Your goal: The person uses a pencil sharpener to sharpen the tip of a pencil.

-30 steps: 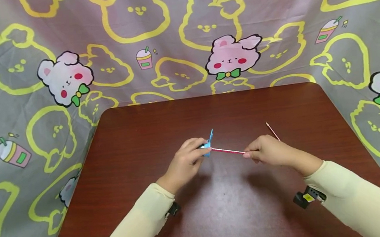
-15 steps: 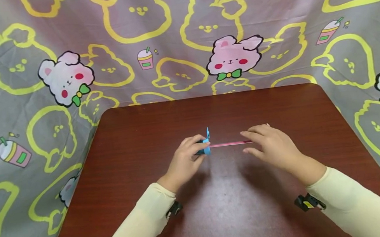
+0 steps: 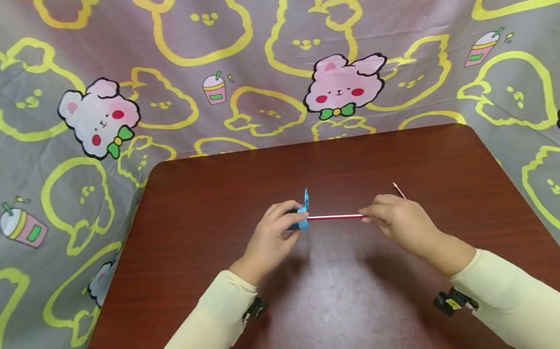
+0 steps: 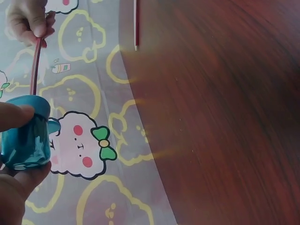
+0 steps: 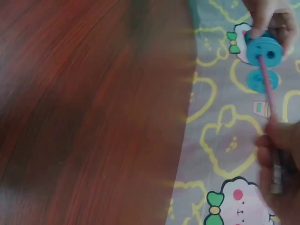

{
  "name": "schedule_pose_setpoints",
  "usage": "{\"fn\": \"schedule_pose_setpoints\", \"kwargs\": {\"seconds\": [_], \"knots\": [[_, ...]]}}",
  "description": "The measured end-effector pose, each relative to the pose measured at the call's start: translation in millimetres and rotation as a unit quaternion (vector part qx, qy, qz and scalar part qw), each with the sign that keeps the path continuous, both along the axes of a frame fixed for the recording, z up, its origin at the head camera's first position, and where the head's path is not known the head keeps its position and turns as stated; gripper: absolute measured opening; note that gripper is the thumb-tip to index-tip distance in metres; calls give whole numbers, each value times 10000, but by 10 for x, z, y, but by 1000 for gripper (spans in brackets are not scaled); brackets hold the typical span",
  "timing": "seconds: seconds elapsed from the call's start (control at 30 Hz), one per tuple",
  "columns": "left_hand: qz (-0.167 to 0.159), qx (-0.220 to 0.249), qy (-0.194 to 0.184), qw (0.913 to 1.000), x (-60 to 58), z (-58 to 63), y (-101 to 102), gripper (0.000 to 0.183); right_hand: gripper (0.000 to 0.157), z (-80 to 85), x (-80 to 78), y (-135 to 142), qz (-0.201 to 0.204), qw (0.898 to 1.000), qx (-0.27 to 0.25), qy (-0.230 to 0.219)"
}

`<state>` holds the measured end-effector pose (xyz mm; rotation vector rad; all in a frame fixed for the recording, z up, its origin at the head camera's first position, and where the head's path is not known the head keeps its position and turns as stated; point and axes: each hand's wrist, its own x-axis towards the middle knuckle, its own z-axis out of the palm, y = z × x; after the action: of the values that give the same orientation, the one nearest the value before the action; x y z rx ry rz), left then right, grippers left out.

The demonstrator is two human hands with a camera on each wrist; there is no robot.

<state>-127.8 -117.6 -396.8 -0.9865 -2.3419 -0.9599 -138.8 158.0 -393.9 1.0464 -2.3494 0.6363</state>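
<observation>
Slim pencil [image 3: 337, 217], glossy rounded sharpener [image 4: 29, 143]

Right hand [image 3: 402, 217], fingers spread half a second earlier, now pinches the red pencil [image 3: 335, 217]; a second pencil [image 3: 399, 190], then nearly hidden, reappears beyond it.

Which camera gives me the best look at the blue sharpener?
Right wrist: it shows the blue sharpener face-on, with a dark hole, the held pencil and the open lid. Head shows it side-on, partly covered; left wrist shows its body, face turned away.
</observation>
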Motion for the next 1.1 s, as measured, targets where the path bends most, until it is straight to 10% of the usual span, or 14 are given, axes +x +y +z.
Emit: {"fn": "schedule_pose_setpoints", "kwargs": {"seconds": [0.07,0.17,0.27,0.47,0.57,0.8,1.1], "knots": [[-51,-99,171,9998,2,-11,-14,28,8,39,-17,5,116,9927,81,-1196],[-137,-241,361,9990,15,-26,-16,29,7,110,-60,27,295,9497,208,-3110],[-196,-372,417,9982,25,-46,-3,29,7,154,-89,36,181,9203,537,-3870],[7,-204,281,9994,10,-74,11,29,13,138,-53,-21,-362,9757,1286,-1735],[17,-122,257,9996,0,-68,13,30,20,110,-29,-36,-487,9881,1165,-879],[120,93,117,9998,-3,-43,18,31,38,3,-24,2,-317,9971,526,455],[126,228,-209,9994,10,19,21,31,28,-82,-27,-26,-154,9816,-69,1903]]}}
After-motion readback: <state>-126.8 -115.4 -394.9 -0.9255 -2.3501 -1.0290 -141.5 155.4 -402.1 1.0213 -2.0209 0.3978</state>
